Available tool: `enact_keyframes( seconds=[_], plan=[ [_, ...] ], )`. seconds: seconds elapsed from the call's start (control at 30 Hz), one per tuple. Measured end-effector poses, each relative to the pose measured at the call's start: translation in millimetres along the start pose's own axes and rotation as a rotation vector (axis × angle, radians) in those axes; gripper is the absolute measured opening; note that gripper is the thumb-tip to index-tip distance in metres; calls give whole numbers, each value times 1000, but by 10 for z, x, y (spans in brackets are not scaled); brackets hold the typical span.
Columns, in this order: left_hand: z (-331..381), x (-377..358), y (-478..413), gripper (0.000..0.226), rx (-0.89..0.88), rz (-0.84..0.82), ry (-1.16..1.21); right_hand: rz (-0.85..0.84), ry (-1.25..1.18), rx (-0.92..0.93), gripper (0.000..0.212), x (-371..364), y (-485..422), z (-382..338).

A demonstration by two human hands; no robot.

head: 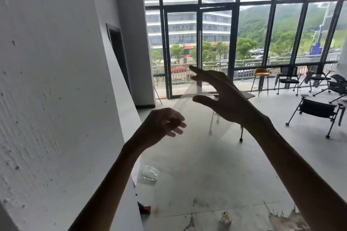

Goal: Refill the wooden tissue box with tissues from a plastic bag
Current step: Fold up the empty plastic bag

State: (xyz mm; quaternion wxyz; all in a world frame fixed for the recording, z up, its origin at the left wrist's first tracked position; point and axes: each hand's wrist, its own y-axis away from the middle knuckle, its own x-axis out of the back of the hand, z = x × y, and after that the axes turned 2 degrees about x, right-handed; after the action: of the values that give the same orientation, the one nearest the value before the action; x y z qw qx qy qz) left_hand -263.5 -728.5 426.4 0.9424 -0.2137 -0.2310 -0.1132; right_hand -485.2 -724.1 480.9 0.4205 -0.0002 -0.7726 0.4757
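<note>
Both my arms are raised in front of me, dark against the bright windows. A clear, empty-looking plastic bag (197, 118) hangs in the air between my hands. My left hand (163, 124) is curled on the bag's lower left edge. Up and to the right, my right hand (221, 97) has its fingers and thumb spread wide at the bag's top edge, touching it; I cannot tell whether it pinches the plastic. No wooden tissue box and no tissues are in view.
A second clear plastic bag (149, 174) lies on the grey floor by the white wall (56, 99) on my left. A small white object (226, 217) and a red item (144, 209) sit on the floor below. Black chairs (317, 110) stand at the right by the windows.
</note>
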Motion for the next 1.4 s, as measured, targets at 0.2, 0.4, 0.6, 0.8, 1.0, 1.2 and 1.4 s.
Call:
enact_keyframes(
  seconds=[0.2, 0.4, 0.6, 0.8, 1.0, 1.2, 1.4],
  plan=[
    [-182, 55, 186, 19, 112, 201, 531, 14, -723, -642, 111, -267, 742, 324],
    [-301, 13, 291, 33, 222, 73, 640, -107, -1028, -645, 25, -504, 978, 349],
    [-439, 100, 374, 31, 354, 71, 616, -217, -1001, -671, 31, -389, 939, 470],
    [-481, 111, 410, 26, 393, -13, 648, -232, -980, -656, 34, -409, 902, 497],
    [-524, 99, 374, 28, 285, 96, 623, -187, -1125, -692, 43, -425, 886, 595],
    [-509, 87, 380, 34, 187, 107, 600, -221, -1120, -714, 42, -394, 877, 626],
    [-469, 71, 417, 19, -26, 142, 688, 3, -1140, -629, 21, -371, 956, 554]
  ],
)
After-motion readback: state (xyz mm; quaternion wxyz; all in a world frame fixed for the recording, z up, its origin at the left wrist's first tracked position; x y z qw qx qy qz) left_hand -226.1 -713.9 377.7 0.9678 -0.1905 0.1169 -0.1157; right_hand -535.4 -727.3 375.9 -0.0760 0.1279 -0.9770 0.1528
